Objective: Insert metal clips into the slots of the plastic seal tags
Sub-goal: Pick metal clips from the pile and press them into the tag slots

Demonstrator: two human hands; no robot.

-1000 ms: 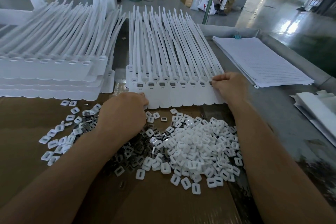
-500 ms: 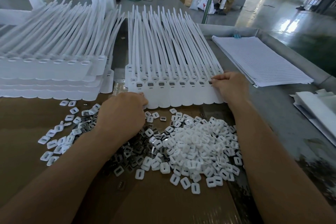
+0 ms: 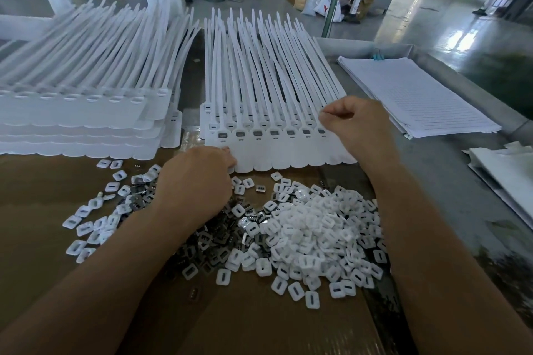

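7 clips (image 3: pixel 256 133) fill the top tags' (image 3: pixel 288 157) slots on the worktop (image 3: pixel 432 181); lower rows look unfilled; spare clips (image 3: pixel 213 248) heaped nearby; right hand (image 3: pixel 360 130) pinched, left hand (image 3: pixel 196 179) curled at tags' edge, either grip's contents unclear.

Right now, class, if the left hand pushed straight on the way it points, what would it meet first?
The near edge of the row of seal tags, which lies just ahead of the left hand. Whether its fingers touch that edge is unclear from this view.
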